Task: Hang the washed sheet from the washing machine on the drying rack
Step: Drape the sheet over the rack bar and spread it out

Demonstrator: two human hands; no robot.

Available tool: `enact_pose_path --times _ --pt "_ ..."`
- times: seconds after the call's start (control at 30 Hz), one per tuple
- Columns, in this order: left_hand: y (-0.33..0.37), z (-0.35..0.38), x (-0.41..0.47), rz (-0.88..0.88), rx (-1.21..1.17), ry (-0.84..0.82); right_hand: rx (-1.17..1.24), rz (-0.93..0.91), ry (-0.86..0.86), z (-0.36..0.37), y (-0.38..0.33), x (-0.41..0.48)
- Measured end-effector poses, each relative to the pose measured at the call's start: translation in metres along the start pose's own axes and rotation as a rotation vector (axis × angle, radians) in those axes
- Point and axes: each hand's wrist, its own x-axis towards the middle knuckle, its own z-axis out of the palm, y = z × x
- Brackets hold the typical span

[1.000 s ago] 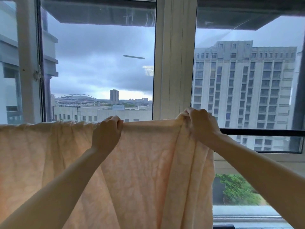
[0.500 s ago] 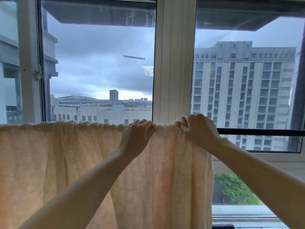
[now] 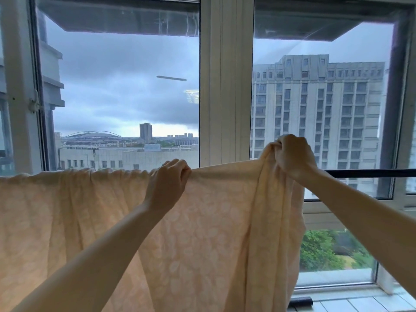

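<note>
At frame centre our left hand [image 3: 167, 181] pinches the sheet [image 3: 90, 221] top edge; right of centre our right hand [image 3: 292, 156] grips its bunched corner above the rail [image 3: 369, 172]

One head-worn wide-angle camera looks forward, close behind the raised hands, toward the window [image 3: 225, 86].

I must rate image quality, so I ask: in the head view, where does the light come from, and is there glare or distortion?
Head view: daylight enters through the window, so the sheet glows; head view: a pale streak and a bright patch on the left pane look like reflections; head view: the outer window frames lean while the central mullion is straight, a wide-angle effect.
</note>
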Motion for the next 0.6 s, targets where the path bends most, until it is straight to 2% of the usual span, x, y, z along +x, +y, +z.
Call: enact_pose_path --times 0.1,0.17,0.33,0.5,0.6 --pt "0.002 0.002 -0.001 0.013 0.003 0.010 -0.034 0.090 -0.025 -0.003 0.011 -0.002" --pt "0.003 0.003 -0.001 0.011 0.007 0.020 -0.036 0.077 -0.061 -0.003 0.013 -0.005" --pt "0.001 0.004 -0.002 -0.004 0.011 0.028 0.000 -0.085 -0.259 -0.007 0.003 -0.015" --pt "0.004 0.004 0.001 -0.006 -0.008 0.004 0.044 -0.392 -0.324 0.002 -0.030 -0.028" --pt "0.002 0.000 0.001 0.000 -0.019 -0.010 0.021 -0.516 -0.283 0.020 -0.051 -0.039"
